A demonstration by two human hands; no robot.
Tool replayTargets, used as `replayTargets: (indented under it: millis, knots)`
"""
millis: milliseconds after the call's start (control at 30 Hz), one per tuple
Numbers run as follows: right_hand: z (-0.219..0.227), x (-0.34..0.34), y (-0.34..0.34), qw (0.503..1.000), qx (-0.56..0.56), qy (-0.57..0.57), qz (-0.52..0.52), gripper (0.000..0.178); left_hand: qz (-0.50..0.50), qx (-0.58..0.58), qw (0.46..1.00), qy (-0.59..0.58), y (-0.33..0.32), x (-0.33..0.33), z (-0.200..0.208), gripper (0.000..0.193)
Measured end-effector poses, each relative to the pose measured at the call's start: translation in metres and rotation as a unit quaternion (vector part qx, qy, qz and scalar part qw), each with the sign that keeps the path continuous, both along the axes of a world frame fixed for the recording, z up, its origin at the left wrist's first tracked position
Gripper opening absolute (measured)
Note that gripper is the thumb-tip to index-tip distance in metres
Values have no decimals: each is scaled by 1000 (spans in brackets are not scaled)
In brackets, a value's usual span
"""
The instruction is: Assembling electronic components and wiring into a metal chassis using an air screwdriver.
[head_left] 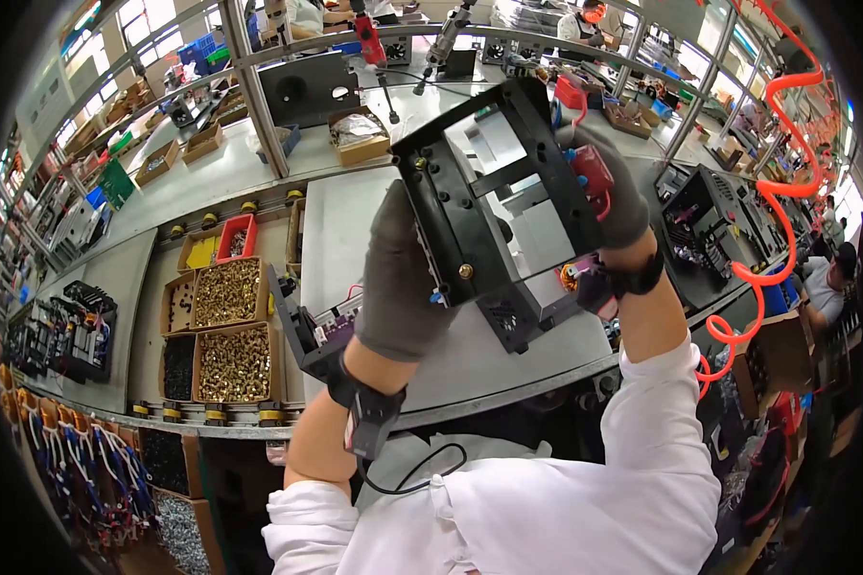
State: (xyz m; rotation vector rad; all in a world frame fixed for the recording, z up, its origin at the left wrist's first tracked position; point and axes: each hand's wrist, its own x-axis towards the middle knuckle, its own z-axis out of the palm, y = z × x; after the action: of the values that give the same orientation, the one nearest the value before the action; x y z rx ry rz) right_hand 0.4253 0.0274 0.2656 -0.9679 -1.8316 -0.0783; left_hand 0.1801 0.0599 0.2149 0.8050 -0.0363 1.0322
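Note:
Between my hands a black metal chassis frame [455,225] with rectangular cut-outs is held up and tilted above the workbench. My gloved left hand [401,273] grips its left edge, with the fingertips partly hidden behind it. On the opposite edge, my gloved right hand [621,187] is closed round the side, beside a red component [593,171] with wires. Brass-coloured fittings show on the frame's face. Through its openings, pale grey surfaces are visible. Below and behind it, a dark housing part [518,326] with vent holes shows in part. A black bracket with a circuit board [331,326] lies beside my left wrist.
Left of me, cardboard boxes hold brass fasteners [230,292] and black screws [177,366], near a red bin [237,237]. Assembled black units stand at far left [62,331] and right [710,225]. An orange coiled hose [772,192] hangs right; power screwdrivers [369,43] hang ahead.

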Motion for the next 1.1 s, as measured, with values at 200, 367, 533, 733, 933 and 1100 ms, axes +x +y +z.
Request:
replayTargets:
  millis: [200, 367, 533, 733, 933, 1100]
  knots:
    - [-18, 15, -25, 982, -55, -120, -137, 35, 33, 95, 994, 36, -9, 29, -17, 62]
    - [-45, 34, -39, 856, -160, 486, 82, 31, 211, 177, 946, 170, 10, 66, -6, 39]
    - [-83, 27, -77, 925, -14, 353, -143, 18, 325, 199, 780, 496, 46, 122, 4, 65]
    - [-110, 21, -89, 955, 94, 204, -192, 11, -31, 504, 474, 721, 41, 177, -36, 59]
    - [-135, 25, -66, 956, 64, 67, -277, 12, -171, 618, 457, 617, 28, 190, -59, 44]
    - [-146, 20, -53, 952, 75, 54, -293, 11, -301, 487, 565, 595, 42, 178, -65, 43]
